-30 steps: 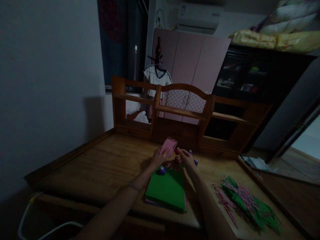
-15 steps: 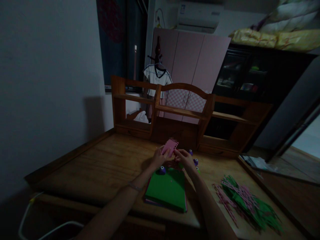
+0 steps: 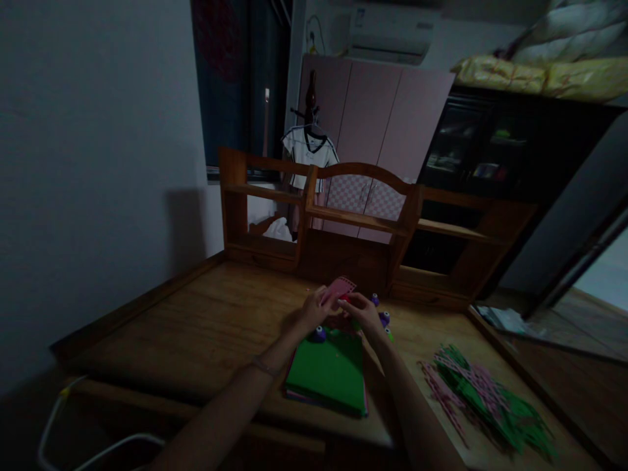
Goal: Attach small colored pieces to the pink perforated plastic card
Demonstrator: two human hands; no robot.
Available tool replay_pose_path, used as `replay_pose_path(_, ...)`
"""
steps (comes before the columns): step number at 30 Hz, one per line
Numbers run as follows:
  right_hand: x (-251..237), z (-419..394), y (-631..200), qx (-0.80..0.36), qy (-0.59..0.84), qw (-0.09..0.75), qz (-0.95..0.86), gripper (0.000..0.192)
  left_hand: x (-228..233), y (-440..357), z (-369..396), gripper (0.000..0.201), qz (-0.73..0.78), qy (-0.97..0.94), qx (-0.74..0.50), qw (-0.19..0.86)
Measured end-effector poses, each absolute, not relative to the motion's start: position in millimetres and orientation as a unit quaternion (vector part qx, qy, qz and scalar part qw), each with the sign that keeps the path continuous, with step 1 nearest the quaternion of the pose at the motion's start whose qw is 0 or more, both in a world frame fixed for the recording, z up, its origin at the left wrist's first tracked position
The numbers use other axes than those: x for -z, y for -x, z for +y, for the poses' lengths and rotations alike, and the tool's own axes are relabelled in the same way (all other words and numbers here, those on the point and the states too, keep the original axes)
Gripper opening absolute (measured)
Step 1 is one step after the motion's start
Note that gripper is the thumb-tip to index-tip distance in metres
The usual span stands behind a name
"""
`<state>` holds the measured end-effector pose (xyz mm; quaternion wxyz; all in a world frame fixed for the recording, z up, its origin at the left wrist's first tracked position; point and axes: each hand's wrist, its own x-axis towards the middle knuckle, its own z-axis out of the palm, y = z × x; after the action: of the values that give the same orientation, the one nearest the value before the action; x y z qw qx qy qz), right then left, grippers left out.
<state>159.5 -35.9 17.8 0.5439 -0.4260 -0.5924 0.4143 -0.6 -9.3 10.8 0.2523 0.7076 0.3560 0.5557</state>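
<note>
My left hand (image 3: 314, 310) pinches a pink sheet (image 3: 337, 288) with a row of cut-out holes along its far edge, raised above the table. The fingers of my right hand (image 3: 362, 311) close on a small red object (image 3: 345, 297) against the near right side of the sheet; its kind is hard to make out in the dim light. Below my hands lies a stack of coloured sheets (image 3: 326, 376), green on top. A small purple craft punch (image 3: 318, 334) stands at its far left corner. Another purple craft punch (image 3: 384, 318) is just right of my right hand.
On the table's right side lies a pile of green and pink cut paper strips (image 3: 483, 392). A wooden shelf unit (image 3: 360, 219) runs along the far edge. One more purple punch (image 3: 375, 299) and a green one (image 3: 389, 334) stand beyond my right wrist.
The pink sheet has tilted flatter and turned slightly to the right. The red object now shows between my hands at the sheet's edge.
</note>
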Motion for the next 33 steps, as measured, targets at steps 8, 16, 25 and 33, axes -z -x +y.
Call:
replay_pose_path(8,-19,-40,-157,-0.416,0.429,0.54,-0.592,0.042,-14,4,-10,0.034,0.322,-0.733,-0.537,0.266)
replay_pose_path(16,-19,-42,-152,-0.429,0.451,0.53,-0.576,0.044,-14,4,-11,0.035,0.326,-0.735,-0.535,0.26)
replay_pose_path(25,-20,-42,-148,-0.439,0.469,0.539,-0.545,0.046,-14,3,-10,0.037,0.338,-0.741,-0.534,0.229)
replay_pose_path(33,-22,-44,-149,-0.448,0.453,0.529,-0.56,0.043,-18,6,-13,0.037,0.335,-0.764,-0.51,0.209)
